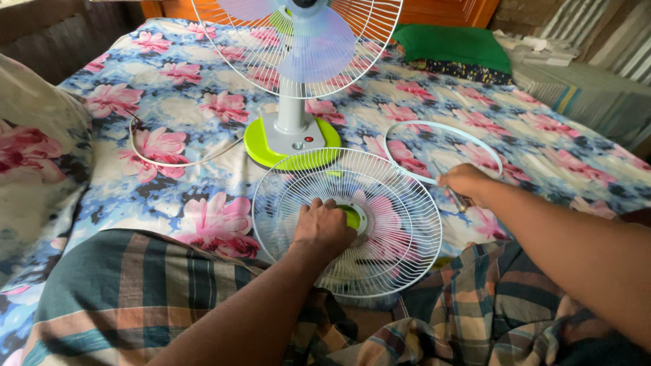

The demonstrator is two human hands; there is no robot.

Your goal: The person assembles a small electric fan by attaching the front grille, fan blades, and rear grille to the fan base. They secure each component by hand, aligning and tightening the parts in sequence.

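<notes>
Covering fan grille hub, left hand

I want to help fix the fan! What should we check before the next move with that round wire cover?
1. Left hand rests on the middle of the loose front grille, by its green hub: ok.
2. Right hand holds a thin tool that looks like a screwdriver: ok, though its tip is hard to see.
3. White rim ring lies on the bedsheet beside the grille, within reach: ok.
4. Fan stands upright on its green base: ok.
5. Blades show no blur, so they look still: ok.
6. Cord unplugged: cannot tell, its end is out of view.
</notes>
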